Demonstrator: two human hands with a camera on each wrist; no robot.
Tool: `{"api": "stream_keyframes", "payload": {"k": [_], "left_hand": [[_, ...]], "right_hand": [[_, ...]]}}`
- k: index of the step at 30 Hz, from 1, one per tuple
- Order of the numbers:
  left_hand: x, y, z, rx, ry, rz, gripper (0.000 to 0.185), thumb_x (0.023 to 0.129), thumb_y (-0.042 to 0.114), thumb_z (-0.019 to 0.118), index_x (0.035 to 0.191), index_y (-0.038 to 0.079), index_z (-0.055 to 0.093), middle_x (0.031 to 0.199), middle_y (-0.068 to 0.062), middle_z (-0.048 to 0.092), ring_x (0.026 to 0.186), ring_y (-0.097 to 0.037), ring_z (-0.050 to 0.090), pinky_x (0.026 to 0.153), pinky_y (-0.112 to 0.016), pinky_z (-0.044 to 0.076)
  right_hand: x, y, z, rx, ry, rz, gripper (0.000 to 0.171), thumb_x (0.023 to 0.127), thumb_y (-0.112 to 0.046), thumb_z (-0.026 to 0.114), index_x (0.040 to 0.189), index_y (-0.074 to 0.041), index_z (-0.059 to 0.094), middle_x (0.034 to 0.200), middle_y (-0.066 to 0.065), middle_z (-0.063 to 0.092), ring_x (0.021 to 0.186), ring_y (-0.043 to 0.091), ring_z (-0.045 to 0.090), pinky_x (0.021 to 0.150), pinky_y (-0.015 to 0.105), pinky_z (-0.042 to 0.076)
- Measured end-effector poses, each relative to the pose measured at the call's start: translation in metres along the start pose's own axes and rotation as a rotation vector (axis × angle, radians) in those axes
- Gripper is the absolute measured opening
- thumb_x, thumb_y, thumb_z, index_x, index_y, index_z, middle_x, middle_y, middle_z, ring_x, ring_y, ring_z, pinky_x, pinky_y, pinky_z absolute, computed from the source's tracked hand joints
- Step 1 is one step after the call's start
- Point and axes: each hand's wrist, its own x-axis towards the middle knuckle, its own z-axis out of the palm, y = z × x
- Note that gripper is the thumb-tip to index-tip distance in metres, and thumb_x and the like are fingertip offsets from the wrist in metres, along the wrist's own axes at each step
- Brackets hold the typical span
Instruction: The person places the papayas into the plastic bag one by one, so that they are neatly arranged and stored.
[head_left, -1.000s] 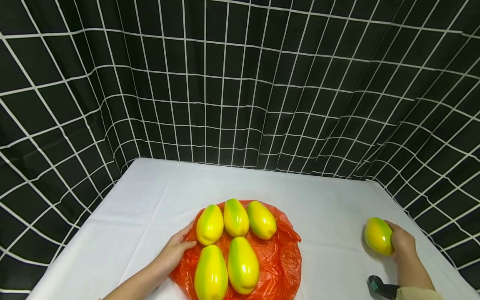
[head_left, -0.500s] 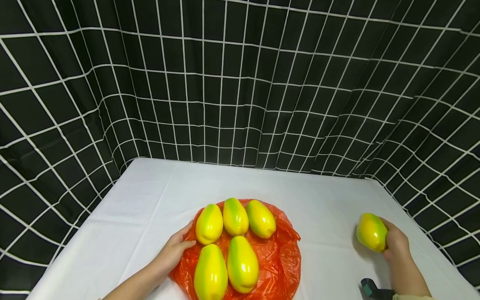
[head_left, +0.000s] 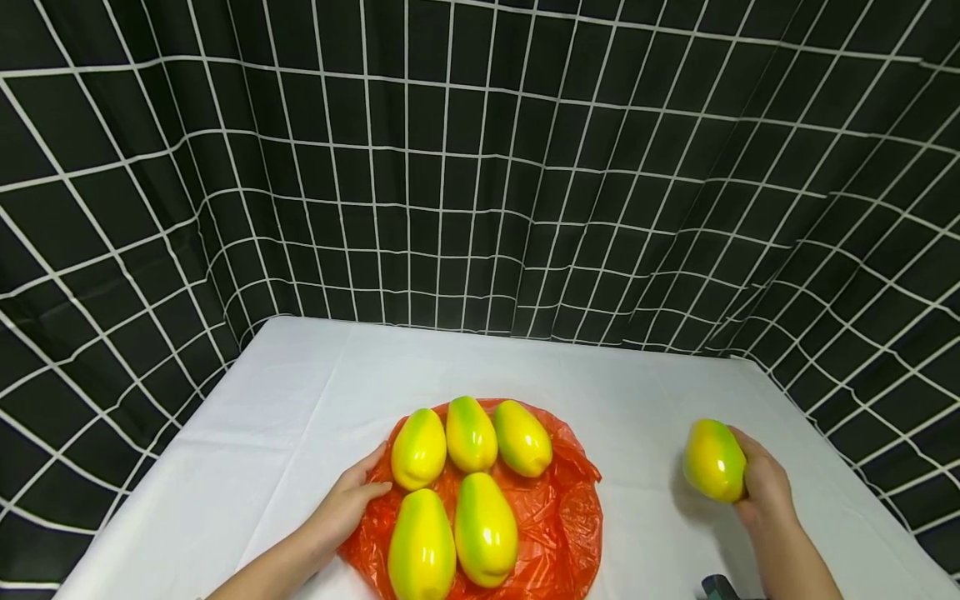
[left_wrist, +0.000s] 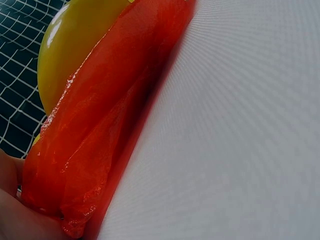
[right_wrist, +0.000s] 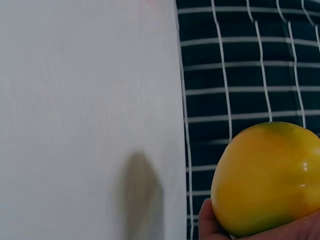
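1. Two hands are in my head view. My right hand [head_left: 765, 487] sits at about 4 o'clock of the table, forearm running up from the bottom edge, fingers curled round a yellow-green papaya [head_left: 714, 460].
2. I see that held papaya lifted off the white tablecloth [head_left: 300, 400], with its shadow below it on the cloth; the right wrist view shows the thumb [right_wrist: 212, 222] under the fruit and the palm cupping it from below.
3. My left hand [head_left: 347, 502] lies at about 7 o'clock, forearm coming in from the bottom left, fingers fairly straight and spread, pressing on the left edge of the orange plastic bag [head_left: 558, 517].
4. Its fingertips reach just beside the back-left papaya [head_left: 419, 448]; I cannot tell if they touch it.
5. Five papayas lie on the bag: three side by side at the back, the middle one [head_left: 471, 433] and the right one [head_left: 522, 438] touching their neighbours, and two larger ones in front, left [head_left: 422, 546] and right [head_left: 486, 529].
6. Between the held papaya and the bag lies bare cloth; the two are well apart.
7. Black curtain with a white grid [head_left: 480, 167] rings the table from 9 o'clock through 12 to 3.
8. At 5 o'clock, a small dark object [head_left: 720, 587] shows at the bottom edge; I cannot tell what it is.
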Motion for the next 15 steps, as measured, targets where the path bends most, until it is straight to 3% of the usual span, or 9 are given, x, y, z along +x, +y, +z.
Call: {"api": "stream_keyframes", "payload": {"k": [3,5,8,10,15], "left_hand": [[0.000,0.000,0.000,0.000,0.002,0.001,0.064,0.090,0.012,0.048,0.148,0.006,0.021,0.156,-0.013,0.016,0.143,-0.037,0.006,0.114,-0.058,0.005],[0.000,0.000,0.000,-0.002,0.000,0.000,0.064,0.090,0.011,0.047,0.148,0.006,0.021,0.156,-0.013,0.015,0.143,-0.037,0.006,0.114,-0.058,0.005],[0.000,0.001,0.000,-0.002,0.000,-0.001,0.063,0.090,0.012,0.047,0.148,0.007,0.021,0.156,-0.013,0.015,0.143,-0.037,0.006,0.114,-0.058,0.005],[0.000,0.001,0.000,-0.001,0.001,-0.002,0.063,0.091,0.012,0.047,0.148,0.007,0.021,0.156,-0.013,0.015,0.143,-0.037,0.006,0.114,-0.057,0.005],[0.000,-0.001,0.000,-0.009,0.000,-0.013,0.063,0.091,0.013,0.047,0.149,0.009,0.021,0.155,-0.014,0.018,0.142,-0.038,0.012,0.113,-0.058,0.013]], "right_hand": [[-0.006,0.006,0.008,-0.022,-0.008,-0.001,0.024,0.092,-0.053,0.041,0.111,-0.043,0.052,0.108,-0.024,0.039,0.100,-0.003,0.036,0.079,0.016,0.040],[-0.011,0.010,0.014,-0.058,-0.019,-0.021,0.039,0.093,-0.054,0.038,0.130,-0.043,0.040,0.110,-0.025,0.039,0.101,-0.005,0.035,0.085,0.016,0.038],[-0.019,0.016,0.025,-0.097,-0.069,-0.056,0.060,0.094,-0.055,0.033,0.148,-0.030,0.020,0.114,-0.027,0.037,0.104,-0.008,0.034,0.094,0.017,0.032],[-0.026,0.018,0.032,-0.127,-0.120,-0.078,0.066,0.094,-0.055,0.029,0.150,-0.023,0.013,0.118,-0.028,0.036,0.107,-0.009,0.033,0.098,0.017,0.030],[-0.047,0.021,0.053,-0.202,-0.199,-0.089,0.067,0.094,-0.057,0.025,0.151,-0.023,0.012,0.139,-0.019,0.028,0.113,-0.005,0.032,0.094,0.016,0.034]]}}
